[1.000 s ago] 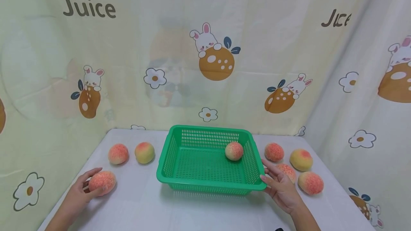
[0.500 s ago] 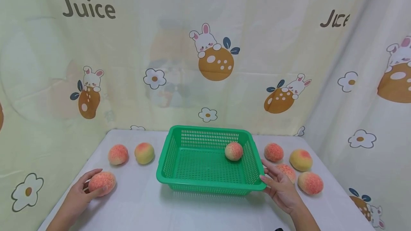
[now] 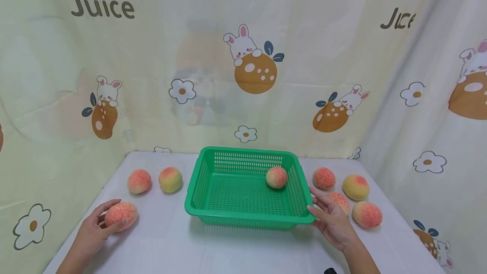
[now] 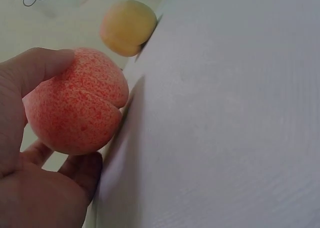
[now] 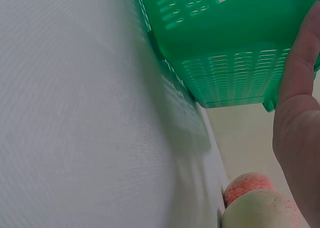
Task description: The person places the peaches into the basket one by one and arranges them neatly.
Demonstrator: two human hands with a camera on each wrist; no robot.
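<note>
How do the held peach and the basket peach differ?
The held peach is gripped by the left hand; the basket peach lies untouched in the green basket. The held peach shows mostly speckled red; the basket peach also shows a cream side. Both are red-speckled.

1. Looking at a white tabletop [image 3: 160, 244] here.
2. Got a pinkish peach [image 3: 139, 181] and a yellower peach [image 3: 170, 179] just past the grip of the left hand [image 3: 91, 229].
3. Between both grips, touching the right hand [image 3: 336, 226]: a green basket [image 3: 247, 220].
4. Beside and beyond that right grip, four more peaches [image 3: 367, 215], lol.
</note>
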